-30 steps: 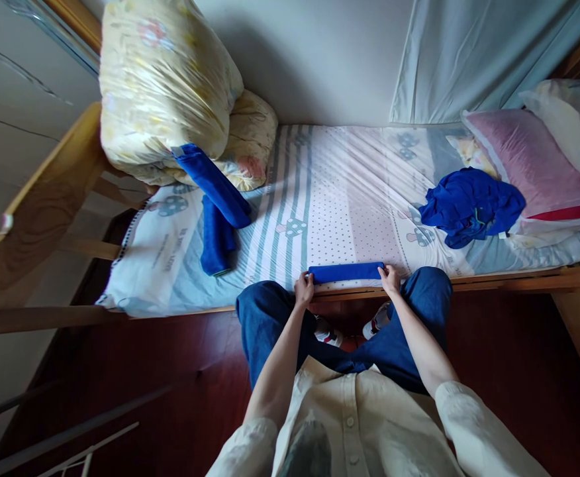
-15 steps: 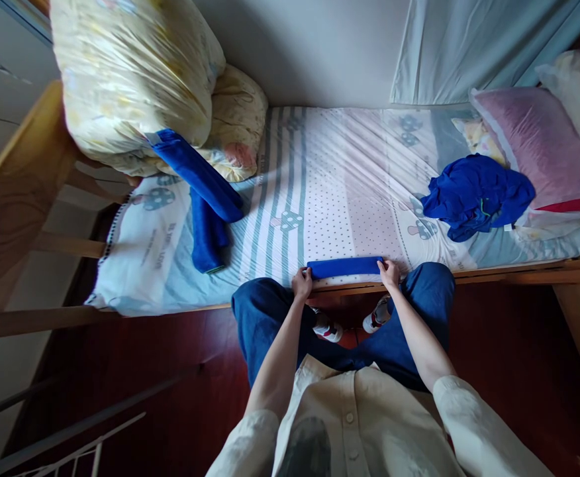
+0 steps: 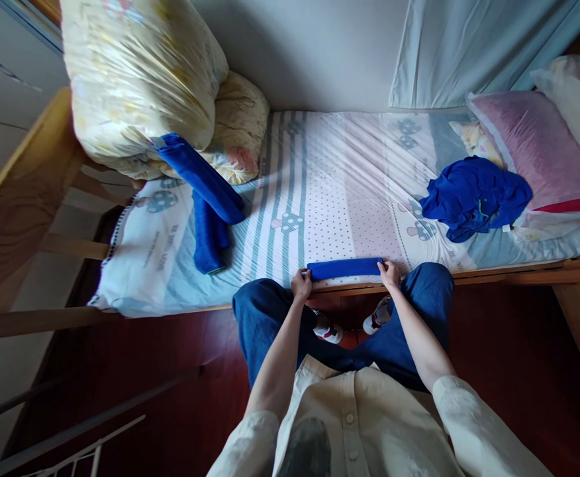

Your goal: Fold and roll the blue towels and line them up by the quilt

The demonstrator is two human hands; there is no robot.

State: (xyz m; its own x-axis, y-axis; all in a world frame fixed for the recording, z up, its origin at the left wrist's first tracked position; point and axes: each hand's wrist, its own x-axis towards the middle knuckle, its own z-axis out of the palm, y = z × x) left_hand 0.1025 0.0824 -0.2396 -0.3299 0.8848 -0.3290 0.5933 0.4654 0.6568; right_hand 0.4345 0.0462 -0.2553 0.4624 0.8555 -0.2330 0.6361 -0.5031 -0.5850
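Note:
A blue towel folded into a long narrow strip (image 3: 344, 268) lies along the near edge of the bed (image 3: 330, 192). My left hand (image 3: 301, 285) grips its left end with curled fingers. My right hand (image 3: 390, 274) grips its right end the same way. Both my knees press against the wooden bed rail (image 3: 518, 277). Two more folded blue towels (image 3: 205, 192) lie at the left, one leaning on a yellow bundled quilt (image 3: 145, 86). A crumpled blue cloth (image 3: 473, 197) sits at the right beside a pink pillow (image 3: 538, 149).
The patterned sheet between the towels is flat. A wooden footboard (image 3: 22, 199) stands at the left. A pale curtain (image 3: 469, 46) hangs behind the bed. The floor (image 3: 145, 384) is dark red, with a white rack (image 3: 71, 450) at the lower left.
The hands and the folded strip have stayed in place at the bed's edge. Only the camera view has shifted slightly.

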